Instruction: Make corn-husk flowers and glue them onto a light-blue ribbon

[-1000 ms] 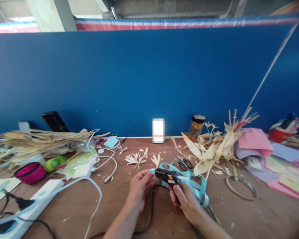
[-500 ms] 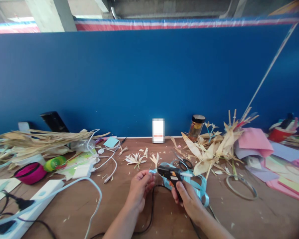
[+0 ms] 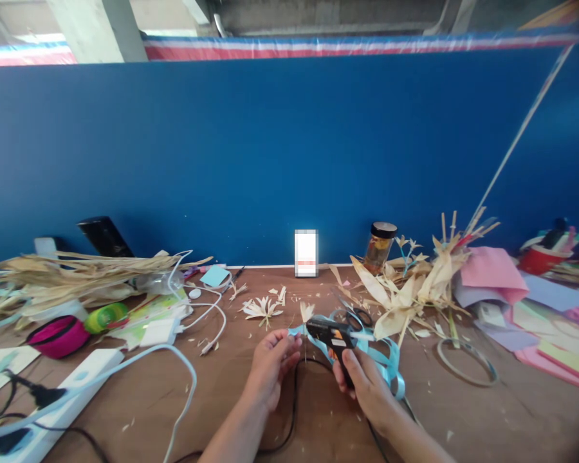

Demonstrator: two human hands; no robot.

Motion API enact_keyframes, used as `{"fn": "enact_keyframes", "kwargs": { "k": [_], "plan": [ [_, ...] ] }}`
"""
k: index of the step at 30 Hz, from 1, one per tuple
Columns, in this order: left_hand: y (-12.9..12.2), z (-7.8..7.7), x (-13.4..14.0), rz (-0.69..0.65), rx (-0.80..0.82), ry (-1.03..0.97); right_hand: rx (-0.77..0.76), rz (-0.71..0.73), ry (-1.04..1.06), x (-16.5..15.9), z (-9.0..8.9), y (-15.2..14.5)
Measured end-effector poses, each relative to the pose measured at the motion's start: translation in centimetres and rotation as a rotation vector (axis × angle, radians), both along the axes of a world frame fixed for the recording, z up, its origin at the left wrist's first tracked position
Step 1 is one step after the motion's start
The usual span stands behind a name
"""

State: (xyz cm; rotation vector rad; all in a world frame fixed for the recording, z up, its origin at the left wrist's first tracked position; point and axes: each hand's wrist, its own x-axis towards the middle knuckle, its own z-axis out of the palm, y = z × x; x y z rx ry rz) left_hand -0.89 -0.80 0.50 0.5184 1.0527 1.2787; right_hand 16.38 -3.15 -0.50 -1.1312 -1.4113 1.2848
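My left hand (image 3: pixel 273 363) pinches the end of a light blue ribbon (image 3: pixel 294 332) between thumb and fingers. In my right hand (image 3: pixel 364 382) is a black hot glue gun (image 3: pixel 329 333), its nozzle pointing left, close to that ribbon end. A small pale dried-husk flower (image 3: pixel 306 312) stands up just behind the nozzle; whether my left fingers also hold its stem is hidden. More of the blue ribbon lies in loops (image 3: pixel 392 360) behind and right of the glue gun. Left of the small flower, a wider husk flower (image 3: pixel 263 309) lies on the table.
Scissors (image 3: pixel 359 317) lie beyond the ribbon, near a black-lidded jar (image 3: pixel 381 247) and a husk bundle (image 3: pixel 427 283). A tape ring (image 3: pixel 467 362) is at right. Left are a power strip (image 3: pixel 80 389), white cables and dried husks (image 3: pixel 91 273). A black cord (image 3: pixel 295 399) runs between my arms.
The small husk flower has turned and shifted slightly right. The glue gun's nozzle has moved a little to the right. My left hand keeps nearly the same place.
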Motion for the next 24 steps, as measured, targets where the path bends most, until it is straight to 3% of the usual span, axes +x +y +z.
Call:
{"fn": "enact_keyframes", "kwargs": {
  "k": [24],
  "plan": [
    [0.5,-0.42,-0.29,0.108,0.074,0.103,-0.03,-0.007,-0.014,-0.19,-0.08,-0.09]
  ]
}}
